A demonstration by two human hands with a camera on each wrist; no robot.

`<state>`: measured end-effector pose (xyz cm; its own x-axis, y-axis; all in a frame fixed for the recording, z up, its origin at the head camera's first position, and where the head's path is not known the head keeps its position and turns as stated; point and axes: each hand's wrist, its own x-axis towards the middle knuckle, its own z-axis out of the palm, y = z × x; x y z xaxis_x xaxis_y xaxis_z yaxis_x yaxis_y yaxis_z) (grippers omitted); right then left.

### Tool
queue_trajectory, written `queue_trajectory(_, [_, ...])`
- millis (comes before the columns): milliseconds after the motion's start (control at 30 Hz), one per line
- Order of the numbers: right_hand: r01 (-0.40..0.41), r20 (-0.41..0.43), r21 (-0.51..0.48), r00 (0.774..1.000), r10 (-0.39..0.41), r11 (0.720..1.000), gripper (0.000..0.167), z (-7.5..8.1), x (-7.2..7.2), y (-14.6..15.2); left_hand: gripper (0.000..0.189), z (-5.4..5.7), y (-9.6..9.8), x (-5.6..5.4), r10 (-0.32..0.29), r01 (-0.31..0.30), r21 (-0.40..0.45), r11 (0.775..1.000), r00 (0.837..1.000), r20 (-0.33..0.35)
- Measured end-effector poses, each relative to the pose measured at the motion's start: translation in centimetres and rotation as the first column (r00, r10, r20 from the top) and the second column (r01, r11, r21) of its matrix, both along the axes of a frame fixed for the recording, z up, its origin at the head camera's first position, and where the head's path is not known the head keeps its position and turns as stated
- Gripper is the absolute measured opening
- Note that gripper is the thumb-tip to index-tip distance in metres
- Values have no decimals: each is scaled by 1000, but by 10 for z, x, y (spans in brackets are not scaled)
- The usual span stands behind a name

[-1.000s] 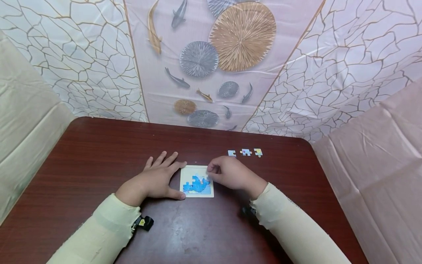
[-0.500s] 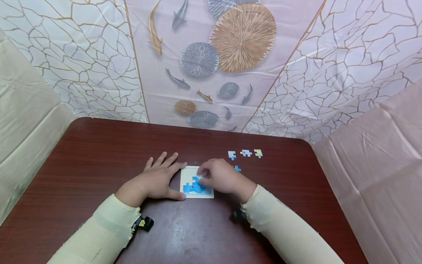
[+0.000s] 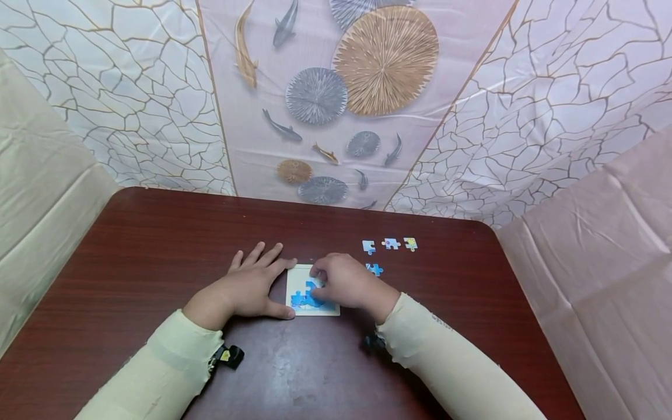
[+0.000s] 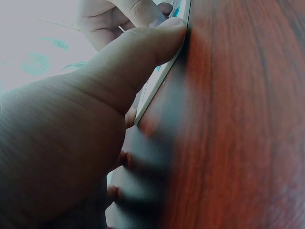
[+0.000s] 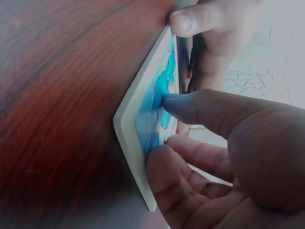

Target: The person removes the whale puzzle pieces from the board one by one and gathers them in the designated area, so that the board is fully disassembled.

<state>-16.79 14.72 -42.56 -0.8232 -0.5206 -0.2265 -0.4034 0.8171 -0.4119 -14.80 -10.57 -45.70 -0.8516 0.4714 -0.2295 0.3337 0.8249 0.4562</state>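
A square jigsaw puzzle tray (image 3: 299, 272) lies on the table, partly filled with blue pieces (image 3: 298, 298). My left hand (image 3: 244, 290) is spread flat at its left side, the thumb and index finger touching its corners. Over the tray's right half is my right hand (image 3: 346, 281), thumb and fingers curled around a puzzle piece at the picture. In the right wrist view the right thumb (image 5: 190, 105) rests on the blue picture (image 5: 162, 83), with the fingertips (image 5: 162, 155) bent down near the tray's edge. The hand partly hides that piece.
Three loose puzzle pieces lie in a row beyond the right hand: a pale one (image 3: 369, 247), a middle one (image 3: 391, 244) and a yellowish one (image 3: 410, 244). A blue piece (image 3: 374, 269) lies nearer, by the right hand. Cloth (image 3: 325, 116) hangs behind the table's far edge.
My right hand has moved left from the tray's right edge onto the picture, uncovering the loose blue piece beside it. The left hand stays in place.
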Motion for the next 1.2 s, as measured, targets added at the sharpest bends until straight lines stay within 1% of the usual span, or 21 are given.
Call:
queue_trajectory(500, [-29,-4,38,1000,30,999,33,0,-2,-3,112,-3,-1,0,-2,2,-2,1000,1000,-5])
queue_trajectory(700, [-42,-7,66,999,42,997,35,0,-3,-3,111,-2,-1,-1,-3,3,5,1000,1000,1])
queue_trajectory(1000, [-10,14,55,1000,9,998,34,1,0,-4,112,-1,0,-1,-2,2,5,1000,1000,0])
queue_trajectory(1200, [10,7,24,1000,-10,1000,33,0,4,-3,112,-2,0,-1,-1,1,8,1000,1000,0])
